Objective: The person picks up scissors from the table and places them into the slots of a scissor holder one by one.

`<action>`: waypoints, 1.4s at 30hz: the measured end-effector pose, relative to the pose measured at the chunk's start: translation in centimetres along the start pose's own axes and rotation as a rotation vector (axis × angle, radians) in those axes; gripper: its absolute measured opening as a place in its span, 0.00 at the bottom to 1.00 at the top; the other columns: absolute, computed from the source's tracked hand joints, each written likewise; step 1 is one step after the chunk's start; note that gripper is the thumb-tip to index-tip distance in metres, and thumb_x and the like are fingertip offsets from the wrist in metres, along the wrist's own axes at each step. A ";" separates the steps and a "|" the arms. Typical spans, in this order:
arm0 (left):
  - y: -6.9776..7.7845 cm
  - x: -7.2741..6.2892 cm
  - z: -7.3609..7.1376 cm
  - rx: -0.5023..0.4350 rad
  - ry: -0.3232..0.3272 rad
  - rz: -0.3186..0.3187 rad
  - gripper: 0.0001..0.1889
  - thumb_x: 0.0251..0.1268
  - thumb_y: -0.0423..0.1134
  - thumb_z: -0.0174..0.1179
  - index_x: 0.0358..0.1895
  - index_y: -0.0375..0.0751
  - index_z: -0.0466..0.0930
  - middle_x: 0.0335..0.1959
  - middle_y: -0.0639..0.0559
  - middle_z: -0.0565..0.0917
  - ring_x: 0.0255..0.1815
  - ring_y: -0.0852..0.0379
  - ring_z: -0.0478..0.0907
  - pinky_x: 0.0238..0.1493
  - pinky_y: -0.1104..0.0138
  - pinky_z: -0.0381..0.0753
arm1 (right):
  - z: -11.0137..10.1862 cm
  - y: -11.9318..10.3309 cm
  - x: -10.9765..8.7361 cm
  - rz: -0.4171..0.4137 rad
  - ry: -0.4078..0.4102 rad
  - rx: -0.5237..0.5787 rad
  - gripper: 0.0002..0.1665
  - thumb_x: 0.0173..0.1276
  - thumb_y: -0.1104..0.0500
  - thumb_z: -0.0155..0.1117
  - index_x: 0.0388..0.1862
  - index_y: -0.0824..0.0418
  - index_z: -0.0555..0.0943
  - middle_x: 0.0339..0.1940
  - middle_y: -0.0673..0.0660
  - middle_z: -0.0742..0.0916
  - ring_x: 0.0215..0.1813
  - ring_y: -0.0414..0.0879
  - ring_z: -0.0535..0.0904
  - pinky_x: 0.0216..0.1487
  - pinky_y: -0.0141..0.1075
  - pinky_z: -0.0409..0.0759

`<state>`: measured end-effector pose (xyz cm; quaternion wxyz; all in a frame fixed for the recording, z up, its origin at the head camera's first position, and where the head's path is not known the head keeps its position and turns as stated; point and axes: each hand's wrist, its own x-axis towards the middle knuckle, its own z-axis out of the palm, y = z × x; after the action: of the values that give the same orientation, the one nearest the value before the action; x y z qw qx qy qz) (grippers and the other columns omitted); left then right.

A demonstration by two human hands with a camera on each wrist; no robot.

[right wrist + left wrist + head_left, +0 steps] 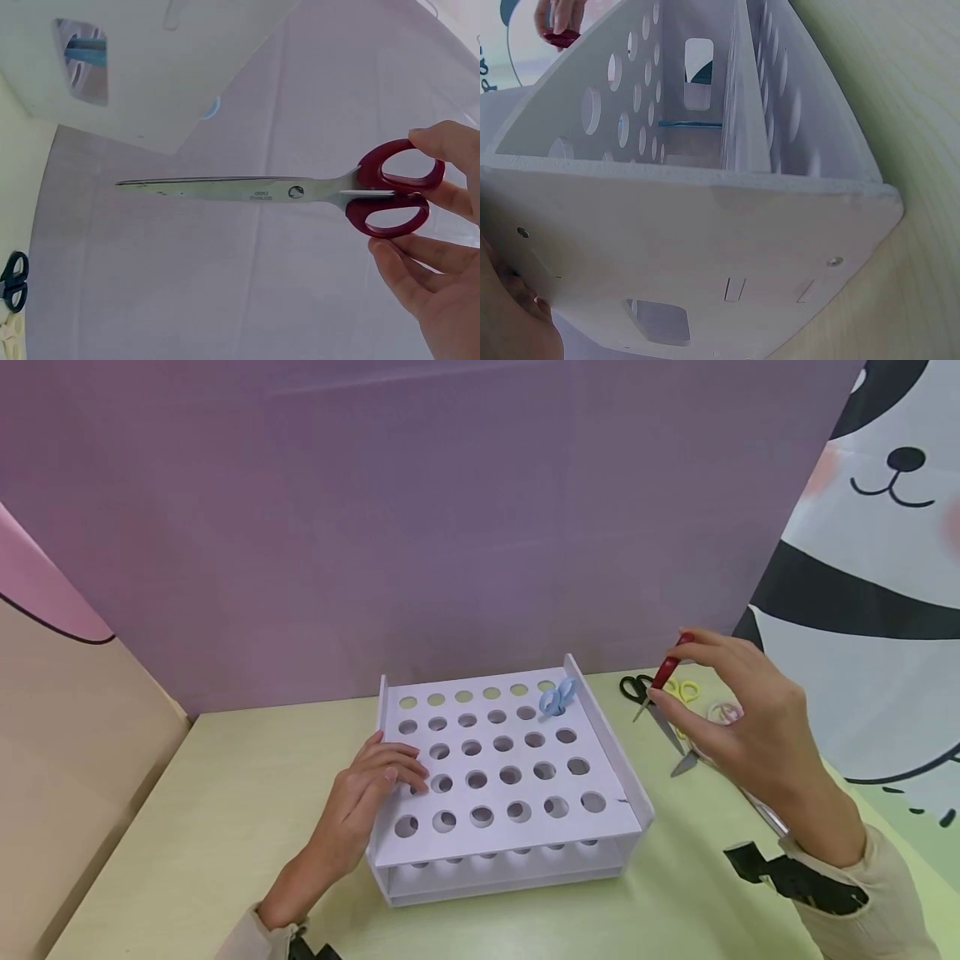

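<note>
A pair of scissors with dark red handles (390, 217) and a long blade hangs from my right hand (757, 727), which pinches it by the handle loops. In the head view its blade points down and left, to the right of the white rack (498, 839) and apart from it. That rack has rows of round holes in its top panel and a lower shelf beneath. Light blue scissors (557, 698) stand in a hole near its back right corner, handles up. My left hand (358, 797) rests on the rack's left edge, fingers over the top panel, covering some holes.
Right of the rack on the pale table (255, 802) lie black-handled scissors (636, 688), yellow-handled scissors (684, 690) and a pale pink-handled pair (723, 712), partly hidden by my right hand. A purple cloth (450, 527) hangs behind, and a panda print (870, 585) stands on the right.
</note>
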<state>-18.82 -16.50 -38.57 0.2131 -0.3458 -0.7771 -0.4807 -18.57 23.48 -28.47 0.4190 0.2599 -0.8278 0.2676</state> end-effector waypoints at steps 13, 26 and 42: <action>0.1 0.0 0.0 -0.007 0.004 0.000 0.20 0.73 0.26 0.42 0.33 0.42 0.86 0.41 0.50 0.87 0.55 0.50 0.78 0.78 0.50 0.47 | -0.4 -2.7 1.0 -0.076 0.134 0.006 0.40 0.66 0.32 0.62 0.49 0.70 0.84 0.57 0.65 0.84 0.62 0.48 0.78 0.66 0.23 0.69; 0.1 0.1 0.0 -0.013 0.005 0.006 0.20 0.73 0.26 0.42 0.33 0.41 0.85 0.40 0.50 0.87 0.55 0.49 0.77 0.78 0.48 0.47 | 1.5 -5.4 3.3 -0.206 0.074 0.140 0.35 0.69 0.37 0.62 0.49 0.70 0.83 0.59 0.65 0.83 0.63 0.54 0.78 0.66 0.26 0.71; -0.3 0.0 0.0 -0.007 0.013 0.008 0.20 0.73 0.26 0.42 0.32 0.42 0.85 0.39 0.51 0.86 0.53 0.52 0.78 0.78 0.51 0.48 | 5.0 -6.2 6.5 -0.111 -0.204 0.308 0.26 0.54 0.64 0.79 0.53 0.56 0.83 0.60 0.50 0.83 0.60 0.44 0.80 0.59 0.29 0.79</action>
<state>-19.03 -16.60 -38.79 0.2189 -0.3462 -0.7727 -0.4849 -20.64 14.39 -24.13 0.3023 0.3918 -0.7996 0.3401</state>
